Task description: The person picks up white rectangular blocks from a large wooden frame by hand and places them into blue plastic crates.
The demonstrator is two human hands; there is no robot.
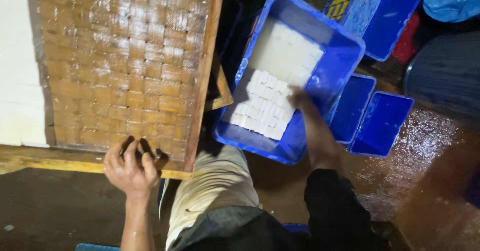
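Our right hand (298,101) rests, seemingly loose, on white cubes (262,108) in the blue tub (340,56); left hand (131,167) curls over the wooden tray (125,56) edge.

A wooden table (30,160) at the left carries a wet, woven wooden tray (125,66) with a raised frame, and a white slab (17,71) lies along the tray's left side. The floor (425,171) is dark and wet with a sheen. On it stand a large blue crate (340,61) tilted against the table edge, and two smaller blue tubs (382,123) just beside it.
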